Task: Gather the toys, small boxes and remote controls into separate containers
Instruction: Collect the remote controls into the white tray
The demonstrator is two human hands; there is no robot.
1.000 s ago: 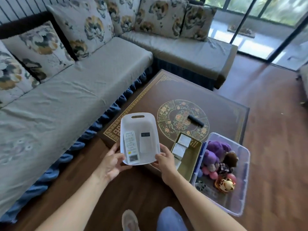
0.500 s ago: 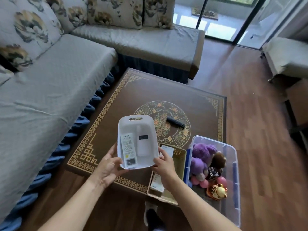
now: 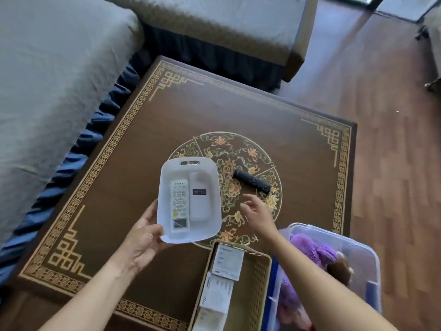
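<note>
Looking down at the bench (image 3: 143, 149), I see the left hand (image 3: 143, 244) holding the white tray (image 3: 164, 194) by its near left corner only, thumb over the rim and fingers below, while the right hand (image 3: 259, 215) is free, its grip wide and empty, the fingers spread and pointing toward the black remote (image 3: 251, 181). This black remote lies alone on the round flower pattern, just beside the tray's right edge and near the open fingers, not touched. Inside the tray two white remotes lie side by side: the button remote (image 3: 179, 205) face up and the plain remote (image 3: 198, 197) face down. The small boxes (image 3: 228, 261) are in the woven basket (image 3: 261, 283) at the near edge, and the purple plush toy (image 3: 312, 249) is in the clear bin (image 3: 367, 256) to the right. I judge the main risk is the tray: one hand on one corner gives a weak hold, and if the wrist relaxes during the reach, the tray can tilt away and both white remotes can slide to the far end or fall out. I cannot tell if the tray rests on the bench or hangs above it. A second risk is the right forearm, which passes close over the basket and the bin rim; a careless pull back could knock them. Also the black remote is slim and flat, so a hasty pinch may push it away.
</note>
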